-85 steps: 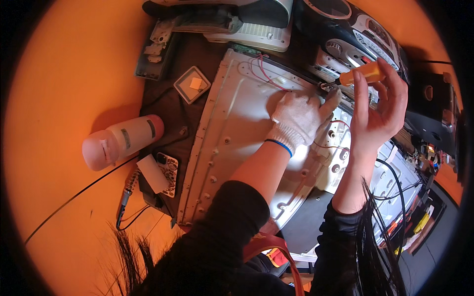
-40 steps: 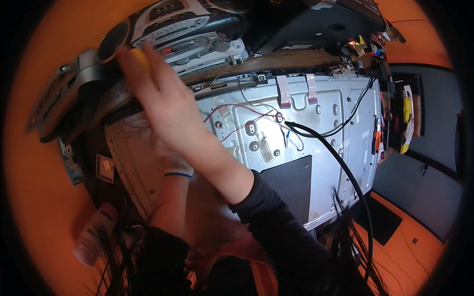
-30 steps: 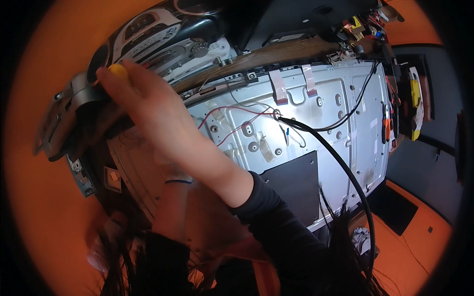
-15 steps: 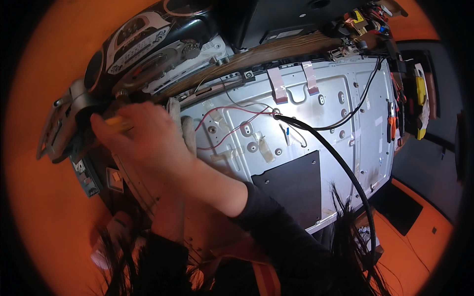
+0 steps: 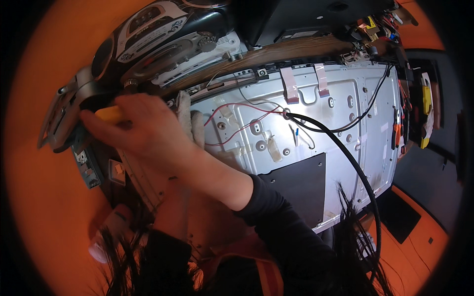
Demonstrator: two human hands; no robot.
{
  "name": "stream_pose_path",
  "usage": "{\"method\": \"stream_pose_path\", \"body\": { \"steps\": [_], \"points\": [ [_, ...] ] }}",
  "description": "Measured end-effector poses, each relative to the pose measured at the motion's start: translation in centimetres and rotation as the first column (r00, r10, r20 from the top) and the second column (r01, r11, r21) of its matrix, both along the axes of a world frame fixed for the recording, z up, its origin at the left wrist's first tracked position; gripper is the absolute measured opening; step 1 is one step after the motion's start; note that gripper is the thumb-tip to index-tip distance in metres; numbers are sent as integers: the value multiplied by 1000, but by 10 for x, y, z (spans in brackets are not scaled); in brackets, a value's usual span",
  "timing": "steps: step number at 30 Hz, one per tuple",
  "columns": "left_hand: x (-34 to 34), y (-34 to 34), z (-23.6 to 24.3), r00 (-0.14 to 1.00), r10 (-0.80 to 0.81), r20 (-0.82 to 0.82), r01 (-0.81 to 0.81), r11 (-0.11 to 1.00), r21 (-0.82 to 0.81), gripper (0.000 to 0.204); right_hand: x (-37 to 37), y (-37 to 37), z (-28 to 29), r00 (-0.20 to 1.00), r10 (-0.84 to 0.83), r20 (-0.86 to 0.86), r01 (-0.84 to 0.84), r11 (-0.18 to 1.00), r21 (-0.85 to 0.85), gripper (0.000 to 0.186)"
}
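Note:
My right hand [image 5: 148, 126] reaches across to the far left, its fingers closed round a yellow handle [image 5: 110, 114]. What the handle belongs to is hidden by the hand and the dark area beyond it. My left forearm [image 5: 173, 212] rises from the lower edge and passes under the right forearm, which hides the left hand. Both arms lie over the near-left part of a large silver metal panel [image 5: 237, 167]. A grey, soft-looking roll [image 5: 197, 130], perhaps cloth, sits on the panel just right of my right hand.
Red wires [image 5: 232, 104] and a thick black cable [image 5: 340, 148] run over the panel, near a black plate [image 5: 298, 190]. A stereo [image 5: 158, 44] stands at the back left. Orange-handled pliers [image 5: 397, 130] are at the right edge, tools [image 5: 370, 29] at the far right.
The whole view has shifted slightly, so the panel and stereo sit further right. My right hand still grips the yellow handle, which shows more plainly now.

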State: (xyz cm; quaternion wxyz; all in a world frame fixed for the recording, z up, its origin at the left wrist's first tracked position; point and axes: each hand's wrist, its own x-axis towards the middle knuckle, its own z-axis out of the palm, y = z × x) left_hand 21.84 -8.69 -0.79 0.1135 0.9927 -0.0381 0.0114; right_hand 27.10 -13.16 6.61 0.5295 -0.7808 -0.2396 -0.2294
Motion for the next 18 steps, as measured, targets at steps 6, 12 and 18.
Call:
{"method": "stream_pose_path", "body": {
  "steps": [6, 12, 18],
  "points": [
    [-2, -2, 2, 1000, -5, -1, 5, 1000, -5, 52, 9, 1, -3, 981, -184, 65, 183, 983, 11, 51],
    [-4, -1, 3, 1000, -2, 2, 2, 1000, -12, 52, 5, 1, 3, 988, -130, -80, 125, 990, -71, 55],
    [-3, -1, 3, 1000, -1, 7, 1, 1000, -17, 51, 9, -10, 2, 972, -234, -32, 224, 958, -181, 64]
  ]
}}
